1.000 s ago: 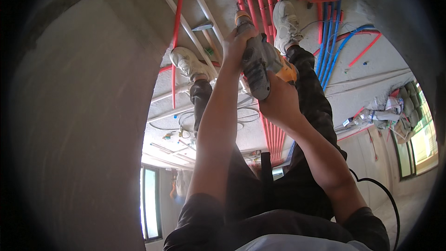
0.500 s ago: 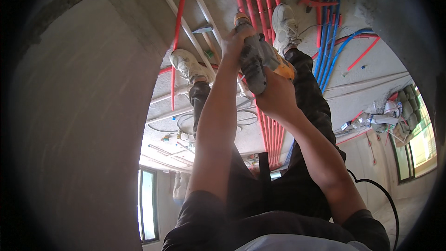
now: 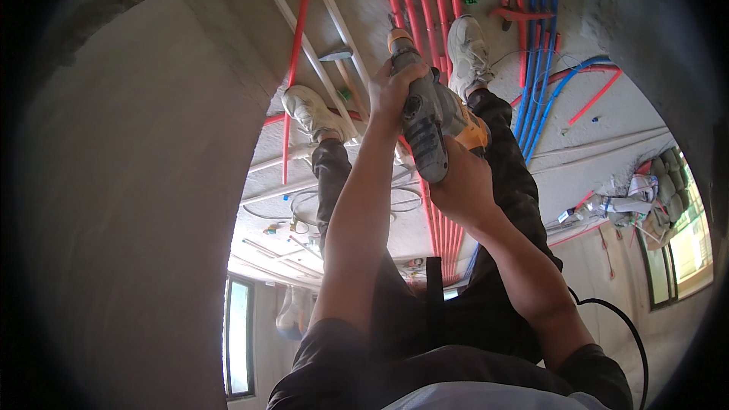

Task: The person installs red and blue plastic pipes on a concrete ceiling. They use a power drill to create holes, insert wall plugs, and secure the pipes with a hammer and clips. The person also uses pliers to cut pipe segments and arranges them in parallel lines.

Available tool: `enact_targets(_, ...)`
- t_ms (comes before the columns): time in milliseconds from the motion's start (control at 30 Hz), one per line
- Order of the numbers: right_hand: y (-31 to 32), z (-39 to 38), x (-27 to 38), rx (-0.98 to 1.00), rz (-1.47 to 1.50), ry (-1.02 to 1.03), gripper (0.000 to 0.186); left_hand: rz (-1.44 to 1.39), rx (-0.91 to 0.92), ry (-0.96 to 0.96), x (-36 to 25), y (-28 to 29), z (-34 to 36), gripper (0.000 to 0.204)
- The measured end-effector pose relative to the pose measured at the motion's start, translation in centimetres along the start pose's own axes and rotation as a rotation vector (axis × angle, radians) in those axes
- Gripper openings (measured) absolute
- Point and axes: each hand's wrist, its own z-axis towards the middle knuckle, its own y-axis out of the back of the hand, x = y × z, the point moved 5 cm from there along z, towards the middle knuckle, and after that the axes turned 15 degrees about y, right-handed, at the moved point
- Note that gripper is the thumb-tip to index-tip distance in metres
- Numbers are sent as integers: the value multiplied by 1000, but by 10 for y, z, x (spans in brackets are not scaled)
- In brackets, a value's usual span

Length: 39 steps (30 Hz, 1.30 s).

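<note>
I hold a grey and orange hammer drill (image 3: 425, 125) in both hands, above the floor between my two feet. Around its front body, just behind the orange collar, my left hand (image 3: 391, 91) is closed. My right hand (image 3: 465, 188) is closed at the rear of the drill, where the grip is mostly hidden by the hand and the housing. A thin dark bit shows at the drill's front end, pointing away from me toward the floor by the red pipes (image 3: 425, 0). I cannot tell whether the bit touches anything.
Blue pipes (image 3: 543, 53) run along the floor on the right, and white pipes (image 3: 285, 7) on the left. A bare grey wall (image 3: 144, 182) rises close on my left. My light shoes (image 3: 469, 49) stand near the pipes. A black cable (image 3: 630, 323) curves at the lower right.
The drill and both hands have shifted slightly nearer and to the right in the picture. The drill has turned a little, and its bit now shows more clearly. Both hands keep their hold.
</note>
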Motion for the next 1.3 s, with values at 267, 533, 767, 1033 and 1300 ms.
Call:
enact_targets(267,-4,19,-3,-7,1,-31,24,74,-34,46,-4,7,18,40)
enact_targets(533,-12,24,-6,15,16,-90,27,68,-40,87,-14,5,17,37)
enact_targets(767,-13,28,3,2,32,-69,25,78,5,69,-5,18,37,39)
enact_targets(1033,-16,43,-6,0,4,-79,25,139,-36,117,-17,12,46,41)
enact_targets(1300,4,19,-17,40,2,-98,28,38,9,45,-7,-9,23,43)
